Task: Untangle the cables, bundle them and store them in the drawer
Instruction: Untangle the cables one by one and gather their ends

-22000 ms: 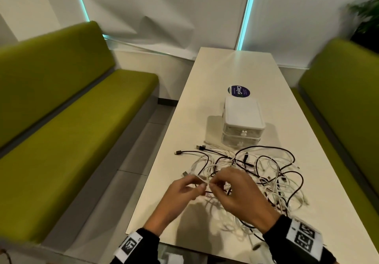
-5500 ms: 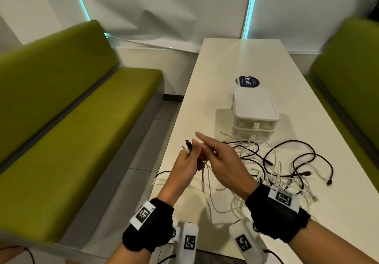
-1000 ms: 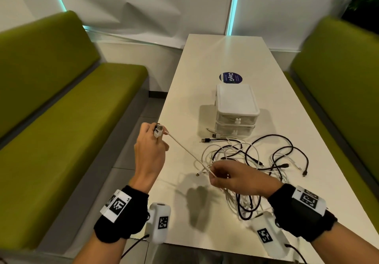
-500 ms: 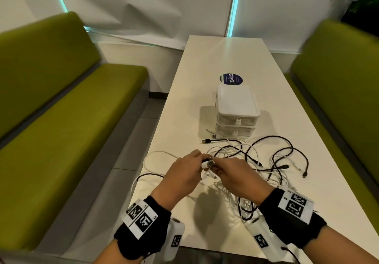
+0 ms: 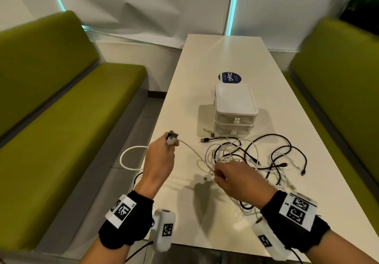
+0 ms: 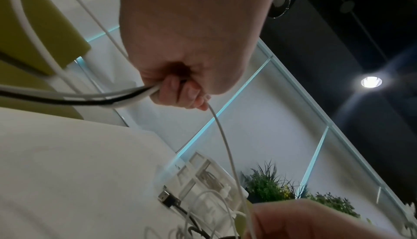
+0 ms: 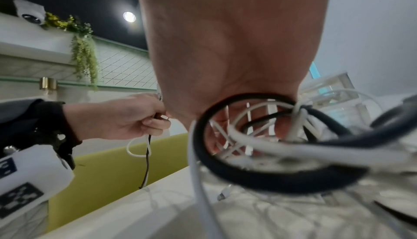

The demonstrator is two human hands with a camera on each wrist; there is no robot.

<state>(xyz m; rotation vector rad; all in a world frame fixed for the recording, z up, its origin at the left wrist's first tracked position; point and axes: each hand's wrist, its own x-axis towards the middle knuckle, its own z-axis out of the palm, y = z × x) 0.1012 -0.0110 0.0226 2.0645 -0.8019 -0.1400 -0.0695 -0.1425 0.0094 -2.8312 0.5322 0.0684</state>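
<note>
Left hand [image 5: 159,161]: closed around the plug end of a white cable [image 5: 192,151], raised off the table [image 5: 205,69]; the left wrist view shows further white and black strands gathered in the same fist.
Right hand [image 5: 235,178]: fingers curled, pinching the same white cable lower down, just at the near edge of the tangle [image 5: 256,157].
Cable axis: runs taut and slanting from the left hand down to the right hand, left-and-up to right-and-down.
Tangle position: directly beyond and to the outer side of the right hand, touching it; well apart from the left hand.
Nearer hand: the right, which sits on the pile; the left serves as the anchor.
Loose loop: a white loop hangs over the table edge on the outer side of the left hand.
Drawer unit [image 5: 234,112]: beyond the tangle, both drawers shut, nearer the right hand.
Judgement: the next pull should follow the cable's line away from the pile, toward the left; snagging on crossing black strands is the likely fault.
</note>
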